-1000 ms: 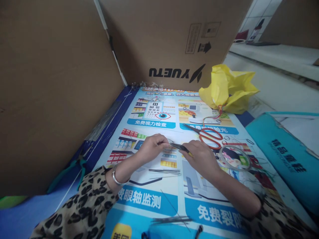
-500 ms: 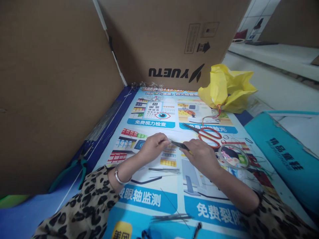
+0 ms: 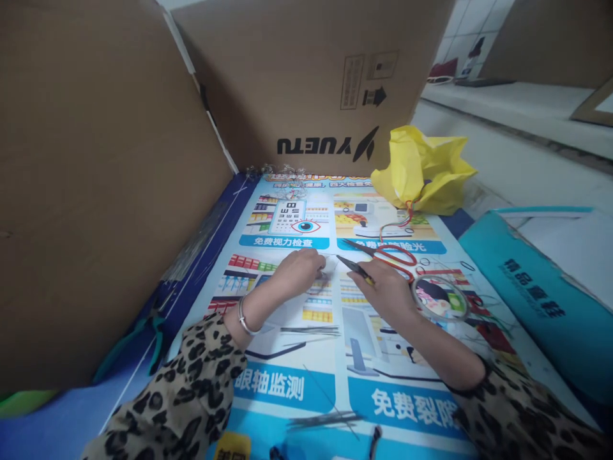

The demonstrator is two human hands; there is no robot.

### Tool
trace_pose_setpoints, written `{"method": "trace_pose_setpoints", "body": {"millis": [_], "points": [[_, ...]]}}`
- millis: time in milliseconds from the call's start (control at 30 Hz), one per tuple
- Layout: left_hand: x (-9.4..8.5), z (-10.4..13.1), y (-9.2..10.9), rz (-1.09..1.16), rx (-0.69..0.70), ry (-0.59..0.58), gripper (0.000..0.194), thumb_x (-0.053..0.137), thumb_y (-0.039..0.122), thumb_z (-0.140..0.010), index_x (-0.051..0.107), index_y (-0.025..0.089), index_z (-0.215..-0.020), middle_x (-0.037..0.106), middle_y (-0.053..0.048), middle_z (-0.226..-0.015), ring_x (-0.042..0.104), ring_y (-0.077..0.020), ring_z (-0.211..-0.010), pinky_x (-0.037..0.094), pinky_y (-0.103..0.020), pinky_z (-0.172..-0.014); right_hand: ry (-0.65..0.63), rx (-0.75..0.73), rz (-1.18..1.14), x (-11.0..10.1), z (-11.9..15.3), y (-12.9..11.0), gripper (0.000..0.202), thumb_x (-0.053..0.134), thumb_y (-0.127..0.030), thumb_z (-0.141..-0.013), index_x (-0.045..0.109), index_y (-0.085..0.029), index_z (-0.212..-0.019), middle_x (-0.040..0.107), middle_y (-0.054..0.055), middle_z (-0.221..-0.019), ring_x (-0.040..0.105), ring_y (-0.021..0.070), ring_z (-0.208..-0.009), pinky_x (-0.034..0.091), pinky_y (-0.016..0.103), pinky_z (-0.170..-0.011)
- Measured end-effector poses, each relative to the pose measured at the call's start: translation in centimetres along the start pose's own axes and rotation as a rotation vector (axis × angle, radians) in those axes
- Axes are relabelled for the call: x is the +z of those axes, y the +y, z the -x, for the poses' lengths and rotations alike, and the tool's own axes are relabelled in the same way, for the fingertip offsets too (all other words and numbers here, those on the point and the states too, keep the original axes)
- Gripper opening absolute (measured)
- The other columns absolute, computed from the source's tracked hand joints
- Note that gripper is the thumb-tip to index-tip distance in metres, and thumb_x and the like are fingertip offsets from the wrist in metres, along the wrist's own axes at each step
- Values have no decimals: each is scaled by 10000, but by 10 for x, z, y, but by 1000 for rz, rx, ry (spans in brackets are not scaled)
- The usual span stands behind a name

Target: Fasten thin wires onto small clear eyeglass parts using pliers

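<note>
My right hand (image 3: 390,291) is closed around needle-nose pliers (image 3: 353,266) with dark jaws and a touch of yellow at the handle. The jaws point left, toward my left hand (image 3: 299,271), whose fingertips are pinched together. A thin wire (image 3: 329,255) shows faintly at those fingertips, near the plier tips; whether the jaws touch it is too fine to tell. Just beyond my right hand lie scissors (image 3: 405,257) with red-orange handles. A roll of clear tape (image 3: 465,305) rests by my right wrist.
Thin wire lengths (image 3: 309,330) and a second bundle (image 3: 325,418) lie on the printed sheet. Teal-handled pliers (image 3: 157,338) are at left. Cardboard panels (image 3: 311,76) stand behind and left. A crumpled yellow bundle (image 3: 421,169) and a turquoise box (image 3: 536,287) sit at right.
The pliers' tips have come away from my left fingertips, leaving a small gap. My left hand has turned slightly. The whole view has shifted a little.
</note>
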State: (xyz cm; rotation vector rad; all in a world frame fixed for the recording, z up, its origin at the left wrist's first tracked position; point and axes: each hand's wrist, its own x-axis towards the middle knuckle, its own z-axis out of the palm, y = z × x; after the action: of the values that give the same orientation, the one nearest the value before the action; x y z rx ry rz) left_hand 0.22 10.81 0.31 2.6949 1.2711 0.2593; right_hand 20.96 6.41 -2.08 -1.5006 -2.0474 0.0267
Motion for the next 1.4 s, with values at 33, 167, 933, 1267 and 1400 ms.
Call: {"method": "trace_pose_setpoints", "body": {"millis": [33,167,933,1267,1400], "points": [[0,-2,0,-30,-2,-19,104,492,180,-793,592,168,-820,583,-60,-833,532,-194,-817,408,-295,-713,-6,12,-12,0,0,0,288,451,-429,-842,610,-189,-842,605,39,-756,556,170,-747,387,257,-649],[2,-1,1,-100,12,-52,112,446,157,-810,556,164,-794,569,-58,-810,520,-189,-779,398,-286,-663,-46,48,-34,1,-1,1,282,454,-428,-839,611,-195,-822,599,32,-743,553,167,-736,380,254,-635],[8,22,1,1022,-385,118,118,458,239,-787,548,164,-785,553,15,-609,505,-84,-551,392,-198,-545,4,-3,107,4,1,6,257,459,-404,-837,611,-197,-848,612,36,-763,568,169,-768,393,258,-660],[7,23,11,1195,-412,96,130,435,276,-820,457,169,-748,514,38,-560,476,-66,-474,374,-179,-470,-15,-31,138,3,1,2,260,456,-392,-842,614,-186,-836,613,42,-754,567,168,-755,396,262,-662],[9,24,12,1183,-431,120,137,452,298,-811,458,171,-760,534,34,-585,490,-65,-483,378,-173,-464,-21,-42,137,4,2,1,274,453,-399,-844,618,-180,-845,618,48,-764,568,167,-760,399,266,-681]]}}
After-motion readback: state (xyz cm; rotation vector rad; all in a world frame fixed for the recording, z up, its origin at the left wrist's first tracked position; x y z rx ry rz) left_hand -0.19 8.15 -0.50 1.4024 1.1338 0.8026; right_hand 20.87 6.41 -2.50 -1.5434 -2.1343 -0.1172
